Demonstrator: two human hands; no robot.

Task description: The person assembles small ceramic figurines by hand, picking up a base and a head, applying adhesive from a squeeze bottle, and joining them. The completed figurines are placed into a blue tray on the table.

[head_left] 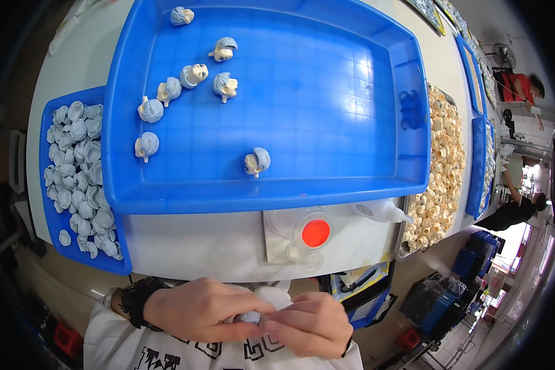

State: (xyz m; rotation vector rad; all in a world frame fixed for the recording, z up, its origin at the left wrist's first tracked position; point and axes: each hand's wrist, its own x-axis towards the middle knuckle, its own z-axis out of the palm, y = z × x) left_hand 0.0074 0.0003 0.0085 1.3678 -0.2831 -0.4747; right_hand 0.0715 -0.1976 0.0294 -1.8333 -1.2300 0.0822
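Close to my body, below the table's front edge, both my hands meet around a small light-blue doll hair piece. My left hand, with a black band at its wrist, is closed on it from the left. From the other side my right hand pinches at the piece with thumb and fingers. Whether a doll face sits inside the piece is hidden by my fingers. Ahead, a large blue tray holds several doll heads with light-blue hair, mostly toward its left side.
Left of it, a blue bin is heaped with light-blue hair pieces. At right, a metal tray holds many cream doll parts. A round container with red inside and a white squeeze bottle stand near the front edge.
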